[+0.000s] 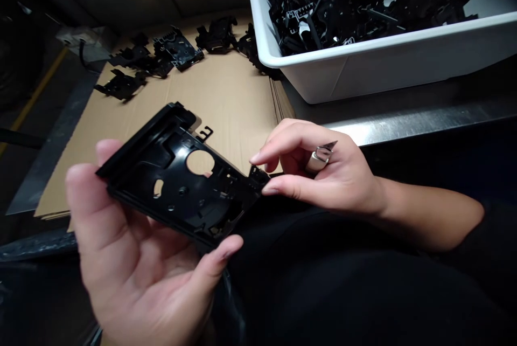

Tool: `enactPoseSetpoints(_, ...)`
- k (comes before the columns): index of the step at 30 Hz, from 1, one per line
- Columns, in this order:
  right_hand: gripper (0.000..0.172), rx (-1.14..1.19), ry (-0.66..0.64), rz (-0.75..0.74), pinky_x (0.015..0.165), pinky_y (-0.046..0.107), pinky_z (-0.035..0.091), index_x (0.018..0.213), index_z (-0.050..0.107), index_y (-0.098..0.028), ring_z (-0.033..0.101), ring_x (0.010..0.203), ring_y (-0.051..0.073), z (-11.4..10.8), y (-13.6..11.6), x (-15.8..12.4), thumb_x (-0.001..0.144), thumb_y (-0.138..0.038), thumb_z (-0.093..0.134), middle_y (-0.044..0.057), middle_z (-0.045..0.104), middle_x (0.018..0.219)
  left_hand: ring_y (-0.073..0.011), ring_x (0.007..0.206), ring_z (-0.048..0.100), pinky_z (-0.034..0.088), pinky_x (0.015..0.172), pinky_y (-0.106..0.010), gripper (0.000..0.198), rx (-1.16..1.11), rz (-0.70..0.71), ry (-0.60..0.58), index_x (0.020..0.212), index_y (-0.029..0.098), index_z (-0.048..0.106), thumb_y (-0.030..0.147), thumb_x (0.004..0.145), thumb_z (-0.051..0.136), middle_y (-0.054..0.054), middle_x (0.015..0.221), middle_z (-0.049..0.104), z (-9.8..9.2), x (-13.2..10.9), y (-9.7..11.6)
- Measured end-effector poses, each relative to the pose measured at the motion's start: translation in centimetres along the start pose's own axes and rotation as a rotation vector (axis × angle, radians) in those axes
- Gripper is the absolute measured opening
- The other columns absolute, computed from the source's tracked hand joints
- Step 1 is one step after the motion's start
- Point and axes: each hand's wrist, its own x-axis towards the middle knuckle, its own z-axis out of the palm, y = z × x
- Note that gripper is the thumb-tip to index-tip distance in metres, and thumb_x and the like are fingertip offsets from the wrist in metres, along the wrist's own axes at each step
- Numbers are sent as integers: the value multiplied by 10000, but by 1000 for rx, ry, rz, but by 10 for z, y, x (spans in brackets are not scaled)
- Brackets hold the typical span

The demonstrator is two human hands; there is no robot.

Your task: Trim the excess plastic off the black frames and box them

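A black molded plastic part point(181, 184) with a round hole and several smaller cutouts is held tilted above the cardboard. My left hand point(149, 265) supports it from below and the left side, fingers behind its ridged edge and thumb at its lower edge. With thumb and forefinger, my right hand point(319, 168) pinches the part's right corner. A small pointed metal blade point(329, 146) sticks out from a pale band point(317, 160) around a finger of that hand. What lies behind the part is hidden.
A white bin point(383, 57) heaped with black plastic parts point(323, 6) stands at the upper right on a metal surface point(379, 127). Several similar parts point(177, 49) lie along the far side of the stacked cardboard point(230, 87). A grey box with a cable point(84, 39) sits at the back left.
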Motion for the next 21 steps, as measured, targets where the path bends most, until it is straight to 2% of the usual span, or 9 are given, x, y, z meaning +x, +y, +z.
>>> enactPoseSetpoints(4,226,-18,-5,8,567,195,484,1153,798,-155,587,727,79,0,3,5,956,-234,875,36,714,1009,-338,1765,95,329,1406,-618,864,37,48,-8,1597,610,533,413,853,924,215,1818,296,0,6,-4)
enactPoseSetpoints(7,235,-41,-5,-3,567,185,494,1153,801,-156,589,718,74,0,7,8,957,-260,877,33,722,1016,-365,1760,119,438,1351,-603,1016,16,59,-3,1652,580,472,357,794,969,181,1829,294,-2,8,-9)
enactPoseSetpoints(11,233,-53,-7,0,562,178,498,1151,802,-158,583,697,66,1,11,13,962,-275,871,32,730,1014,-382,1752,155,491,1311,-594,1080,16,59,14,1657,580,459,308,754,987,183,1828,295,-7,11,-13)
enactPoseSetpoints(14,233,-20,-14,-14,577,169,509,1150,799,-144,612,732,69,3,13,15,955,-247,876,37,733,1011,-470,1625,441,617,1191,-599,1219,-32,65,23,1665,556,466,278,632,1050,139,1846,275,-12,12,-19)
enactPoseSetpoints(16,232,15,-22,-33,588,158,514,1137,795,-127,643,771,75,6,14,15,940,-208,886,38,735,997,-486,1485,605,663,1122,-616,1281,-65,47,11,1676,549,454,232,593,1059,110,1865,234,-16,11,-24)
enactPoseSetpoints(21,220,6,-53,-12,585,164,518,1109,785,-138,641,752,76,13,15,16,927,-193,893,36,755,978,-474,1391,683,676,1086,-636,1276,-103,19,9,1652,575,479,201,577,1055,127,1876,177,-25,6,-27)
